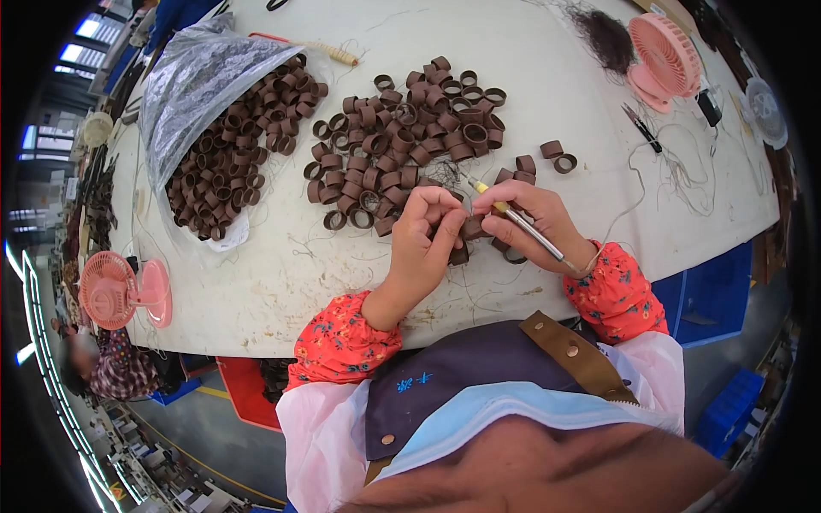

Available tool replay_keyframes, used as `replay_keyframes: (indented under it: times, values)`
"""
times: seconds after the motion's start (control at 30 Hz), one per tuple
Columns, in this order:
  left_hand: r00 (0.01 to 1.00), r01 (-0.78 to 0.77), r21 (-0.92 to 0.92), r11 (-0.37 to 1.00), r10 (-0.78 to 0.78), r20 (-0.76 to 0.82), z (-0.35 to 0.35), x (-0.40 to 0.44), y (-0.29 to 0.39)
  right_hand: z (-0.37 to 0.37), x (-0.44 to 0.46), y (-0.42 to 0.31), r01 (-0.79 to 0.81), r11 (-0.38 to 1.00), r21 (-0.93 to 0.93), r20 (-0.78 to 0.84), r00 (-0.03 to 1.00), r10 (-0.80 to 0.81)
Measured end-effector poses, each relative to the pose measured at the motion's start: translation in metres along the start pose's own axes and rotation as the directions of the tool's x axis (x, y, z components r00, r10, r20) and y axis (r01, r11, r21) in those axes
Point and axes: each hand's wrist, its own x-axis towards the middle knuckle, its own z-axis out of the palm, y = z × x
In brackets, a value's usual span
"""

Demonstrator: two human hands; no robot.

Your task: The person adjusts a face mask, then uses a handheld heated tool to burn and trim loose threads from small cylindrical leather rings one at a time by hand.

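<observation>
My left hand (425, 229) is closed, thumb and fingertips pinching a small brown ring (473, 227). Beside it, my right hand (537, 221) is closed around a pen-like tool (534, 232) with a silver barrel and a yellow part near its thin tip. The tool's tip points away from me, and the right fingertips also reach the ring's edge. Just beyond both hands lies a loose heap of similar brown rings (402, 141). A few single rings (564, 162) lie to the right of the heap. Some rings are partly hidden under my hands.
A clear plastic bag (192, 94) spills more brown rings at the left. Pink fans stand at the left (109, 289) and far right (663, 56). Snips (643, 128), dark thread (603, 38) and a thin cord lie right. Blue bins (710, 295) stand below the table's right edge.
</observation>
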Motion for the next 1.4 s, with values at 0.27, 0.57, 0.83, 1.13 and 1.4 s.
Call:
replay_keyframes:
  times: [0.27, 0.57, 0.83, 1.13, 1.4]
  values:
    - [0.998, -0.058, -0.016, 0.998, 0.058, -0.025, -0.002, 0.007, -0.005, -0.004, -0.003, -0.002, -0.241, 0.859, 0.452, 0.126, 0.97, 0.206]
    - [0.915, -0.367, 0.451, 0.814, 0.404, 0.015, 0.003, -0.001, 0.013, 0.003, -0.005, 0.005, -0.062, 0.848, 0.527, -0.083, 0.989, 0.124]
    - [0.969, -0.235, 0.283, 0.93, 0.204, 0.137, -0.006, 0.001, 0.0, 0.006, -0.01, 0.011, 0.015, 0.941, 0.338, -0.066, 0.998, 0.008]
    - [0.946, -0.322, 0.29, 0.901, 0.291, 0.145, 0.0, 0.004, 0.01, 0.0, -0.004, 0.004, -0.142, 0.756, 0.639, 0.029, 0.987, 0.161]
    - [0.963, -0.258, 0.263, 0.93, 0.227, 0.144, -0.004, 0.004, 0.002, -0.001, -0.005, 0.003, -0.156, 0.71, 0.686, 0.024, 0.981, 0.191]
